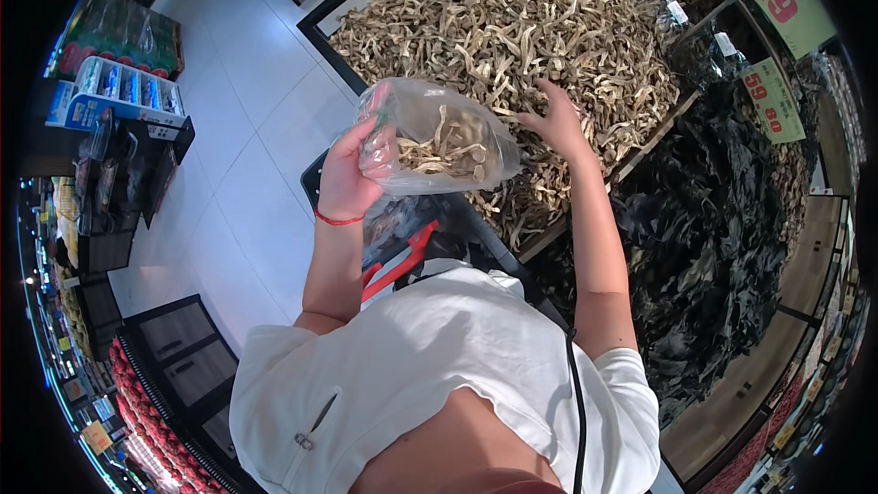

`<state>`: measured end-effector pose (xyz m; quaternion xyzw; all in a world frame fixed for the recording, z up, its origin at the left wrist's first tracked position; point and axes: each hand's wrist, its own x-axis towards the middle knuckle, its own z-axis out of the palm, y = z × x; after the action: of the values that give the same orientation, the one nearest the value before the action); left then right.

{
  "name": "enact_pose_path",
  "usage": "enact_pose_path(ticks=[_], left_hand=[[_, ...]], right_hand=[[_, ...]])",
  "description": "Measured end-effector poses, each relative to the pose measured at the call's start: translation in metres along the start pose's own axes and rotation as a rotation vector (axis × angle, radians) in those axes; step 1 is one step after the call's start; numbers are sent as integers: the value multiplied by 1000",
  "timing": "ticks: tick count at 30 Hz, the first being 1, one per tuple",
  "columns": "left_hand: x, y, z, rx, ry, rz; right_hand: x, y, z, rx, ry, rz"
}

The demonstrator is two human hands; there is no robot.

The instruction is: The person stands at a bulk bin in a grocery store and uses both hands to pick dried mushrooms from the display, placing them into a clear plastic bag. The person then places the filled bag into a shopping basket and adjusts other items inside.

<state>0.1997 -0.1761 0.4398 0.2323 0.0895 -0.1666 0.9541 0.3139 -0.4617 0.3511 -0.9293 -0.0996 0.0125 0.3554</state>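
A clear plastic bag [439,97] hangs from my left hand [346,178], which grips it at its left end. Several pieces of dried mushroom [446,147] with long stems lie inside it. Just right of the bag, my right hand [559,122] reaches over a large heap of dried mushrooms [521,20], thumb and fingers spread. I see nothing held in that hand; whether its fingertips touch the heap cannot be told. The heap fills a dark-framed display bin [322,38].
Right of a wooden divider [655,130] lies a pile of black dried seaweed or fungus [706,254]. Price signs [775,99] stand at the right. Beneath the bag is a cart with a red handle [411,257]. A tiled aisle [254,123] and a blue-white product rack [127,92] are at left.
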Motion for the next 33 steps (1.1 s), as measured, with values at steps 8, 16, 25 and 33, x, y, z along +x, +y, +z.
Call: enact_pose_path(ticks=[8,16,25,33], left_hand=[[-3,5,-7,-78,-48,26],[-3,6,-12,-80,-53,18],[6,-1,2,-29,-56,-27],[25,-19,1,-110,-33,-94]], right_hand=[[0,-7,63,-516,119,-77],[-4,3,41,-195,198,30],[-3,44,2,770,284,119],[-24,17,-45,989,512,87]])
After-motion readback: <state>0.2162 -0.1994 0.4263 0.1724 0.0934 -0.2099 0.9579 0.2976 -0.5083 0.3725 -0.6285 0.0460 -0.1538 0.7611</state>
